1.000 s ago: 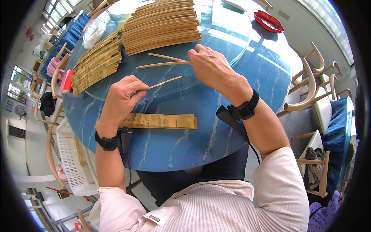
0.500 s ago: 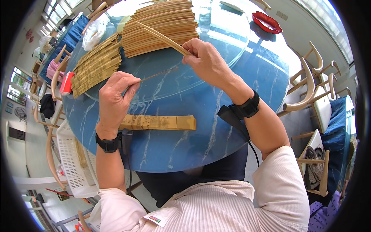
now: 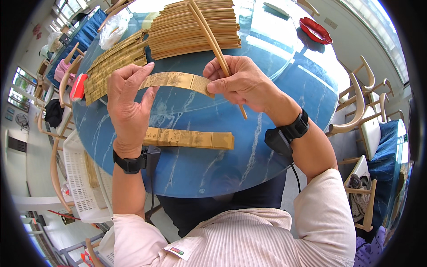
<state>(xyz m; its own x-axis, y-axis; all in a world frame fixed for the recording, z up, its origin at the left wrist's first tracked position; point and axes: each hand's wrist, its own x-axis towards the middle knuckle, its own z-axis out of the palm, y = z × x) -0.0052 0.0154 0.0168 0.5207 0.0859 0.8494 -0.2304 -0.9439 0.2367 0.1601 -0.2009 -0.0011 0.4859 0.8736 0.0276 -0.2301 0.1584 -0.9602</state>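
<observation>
My right hand [image 3: 238, 82] grips a pair of wooden chopsticks [image 3: 208, 33], which slant steeply across its fingers. Its thumb and fingers also meet the right end of a gold printed paper sleeve [image 3: 175, 79]. That strip bows upward between my hands. Its other end sits between the thumb and fingers of my left hand [image 3: 129, 100], partly hidden there. Below, several more sleeves lie in a flat stack [image 3: 191, 138] on the blue marbled table [image 3: 213, 171]. Beyond my hands is a big pile of wooden chopsticks [image 3: 193, 33].
A fanned row of paper sleeves [image 3: 116, 62] lies at the far left, by a red and white packet [image 3: 78, 87] and a clear plastic bag [image 3: 114, 31]. A red scalloped dish [image 3: 316, 30] stands far right. A white plastic basket [image 3: 84, 178] is left of the table.
The sleeve has turned from edge-on to showing its printed face, and now bends between both hands. My right hand has come lower, and the chopsticks have swung to a steeper angle.
</observation>
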